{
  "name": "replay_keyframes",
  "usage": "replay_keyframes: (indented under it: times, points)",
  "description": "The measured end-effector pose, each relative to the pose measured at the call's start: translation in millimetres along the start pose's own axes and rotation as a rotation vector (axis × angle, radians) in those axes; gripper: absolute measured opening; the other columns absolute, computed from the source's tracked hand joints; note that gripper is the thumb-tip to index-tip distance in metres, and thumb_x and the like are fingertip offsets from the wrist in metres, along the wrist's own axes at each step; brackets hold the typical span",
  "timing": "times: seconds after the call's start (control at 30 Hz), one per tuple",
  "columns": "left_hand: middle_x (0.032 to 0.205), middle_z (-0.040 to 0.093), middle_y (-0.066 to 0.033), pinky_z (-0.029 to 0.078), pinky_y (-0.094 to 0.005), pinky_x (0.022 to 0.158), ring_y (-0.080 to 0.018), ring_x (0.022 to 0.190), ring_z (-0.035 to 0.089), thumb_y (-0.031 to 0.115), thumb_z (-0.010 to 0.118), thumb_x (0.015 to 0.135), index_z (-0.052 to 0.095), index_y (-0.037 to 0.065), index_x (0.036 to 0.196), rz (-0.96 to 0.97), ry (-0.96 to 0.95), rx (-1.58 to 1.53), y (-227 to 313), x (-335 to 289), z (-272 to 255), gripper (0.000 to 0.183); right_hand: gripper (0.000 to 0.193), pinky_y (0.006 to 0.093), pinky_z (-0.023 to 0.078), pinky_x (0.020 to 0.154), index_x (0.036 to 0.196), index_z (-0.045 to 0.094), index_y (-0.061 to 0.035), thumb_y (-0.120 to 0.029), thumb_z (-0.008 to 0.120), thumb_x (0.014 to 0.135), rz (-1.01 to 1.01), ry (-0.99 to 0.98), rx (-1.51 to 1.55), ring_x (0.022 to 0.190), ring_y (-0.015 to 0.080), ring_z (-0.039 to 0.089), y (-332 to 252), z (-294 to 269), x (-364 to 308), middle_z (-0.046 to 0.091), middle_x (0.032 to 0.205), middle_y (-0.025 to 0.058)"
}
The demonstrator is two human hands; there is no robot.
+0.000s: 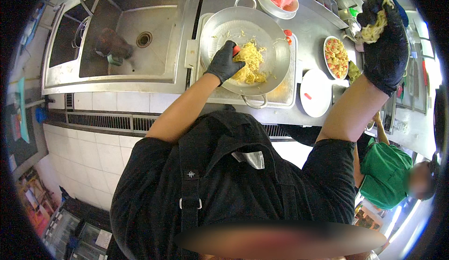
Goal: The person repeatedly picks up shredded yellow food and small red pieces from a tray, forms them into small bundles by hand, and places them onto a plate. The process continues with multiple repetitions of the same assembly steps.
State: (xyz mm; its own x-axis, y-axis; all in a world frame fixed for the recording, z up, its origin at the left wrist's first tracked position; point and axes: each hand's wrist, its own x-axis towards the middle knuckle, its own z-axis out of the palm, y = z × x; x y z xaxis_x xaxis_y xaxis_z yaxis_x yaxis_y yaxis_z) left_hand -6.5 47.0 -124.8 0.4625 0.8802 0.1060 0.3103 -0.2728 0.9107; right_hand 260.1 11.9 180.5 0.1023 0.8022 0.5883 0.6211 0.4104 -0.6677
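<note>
A wide two-handled metal pan (215, 30) holds a heap of yellow noodles (252, 63). My left hand (224, 64), in a black glove, is inside the pan at the left edge of the heap. Its fingers are closed round a small red piece (236, 50), whose kind I cannot make out. Raised high at the right is my right hand (386, 49), also black-gloved, closed on a clump of noodles (374, 31). Loose strands trail above its fingers.
Right of the pan are a white plate (315, 108) with one red piece and an oval dish (326, 49) of noodles with red bits. A white bowl (271, 9) stands behind. Left is a metal sink (154, 30). A person in green (386, 173) works at right.
</note>
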Motion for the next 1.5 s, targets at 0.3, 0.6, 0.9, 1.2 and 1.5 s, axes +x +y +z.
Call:
replay_keyframes:
  times: [0.3, 0.6, 0.9, 1.2, 1.5]
  points:
    - [0.092, 0.06, -0.0208, 0.049, -0.0386, 0.079, -0.0328, 0.089, 0.062, 0.016, 0.062, 0.084, 0.047, 0.002, 0.103, -0.017, -0.026, -0.001, 39.2, 15.9, -48.6, 0.028, 0.016, 0.032, 0.049, 0.076, 0.096, 0.066, -0.0052, -0.015, 0.057, 0.087, 0.11, -0.208, 0.042, 0.084, 0.023, 0.063, 26.5, 58.9, -25.0, 0.066, 0.089, 0.0113]
    - [0.09, 0.062, -0.0067, 0.048, -0.0282, 0.071, -0.0128, 0.075, 0.057, 0.01, 0.055, 0.09, 0.054, 0.001, 0.112, -0.156, -0.197, -0.228, 31.6, -20.6, -82.9, 0.024, 0.022, 0.045, 0.05, 0.08, 0.088, 0.064, -0.0032, -0.022, 0.059, 0.077, 0.346, -0.589, -0.71, 0.088, 0.0371, 0.061, 143.0, 164.9, -174.8, 0.063, 0.091, 0.0197]
    - [0.087, 0.06, -0.0023, 0.048, -0.0273, 0.071, -0.0129, 0.076, 0.056, 0.014, 0.061, 0.088, 0.056, 0.005, 0.107, -0.268, -0.091, -0.271, 6.5, -32.8, -73.3, 0.021, 0.038, 0.0451, 0.046, 0.088, 0.113, 0.059, -0.0129, -0.024, 0.063, 0.078, 0.165, -0.724, -0.32, 0.099, 0.0352, 0.058, 146.2, 229.5, -190.4, 0.059, 0.106, 0.0161]
    - [0.089, 0.061, -0.0107, 0.048, -0.0344, 0.077, -0.0218, 0.084, 0.06, 0.029, 0.083, 0.069, 0.048, 0.006, 0.104, 0.021, 0.003, -0.121, 50.2, -24.9, -47.2, 0.054, 0.027, 0.0403, 0.05, 0.076, 0.098, 0.06, -0.0074, -0.022, 0.068, 0.077, 0.149, -0.447, -0.037, 0.088, 0.0377, 0.061, 69.2, 167.0, -133.0, 0.063, 0.096, 0.0143]
    - [0.076, 0.058, -0.0091, 0.05, -0.0333, 0.068, -0.0216, 0.071, 0.062, 0.009, 0.07, 0.076, 0.048, 0.003, 0.092, 0.099, 0.247, 0.012, 62.9, 5.5, -51.6, 0.028, 0.033, 0.0321, 0.047, 0.085, 0.104, 0.059, -0.0059, -0.006, 0.069, 0.073, 0.202, -0.53, 0.085, 0.095, 0.02, 0.06, 75.0, 124.8, -107.3, 0.063, 0.101, 0.0083]
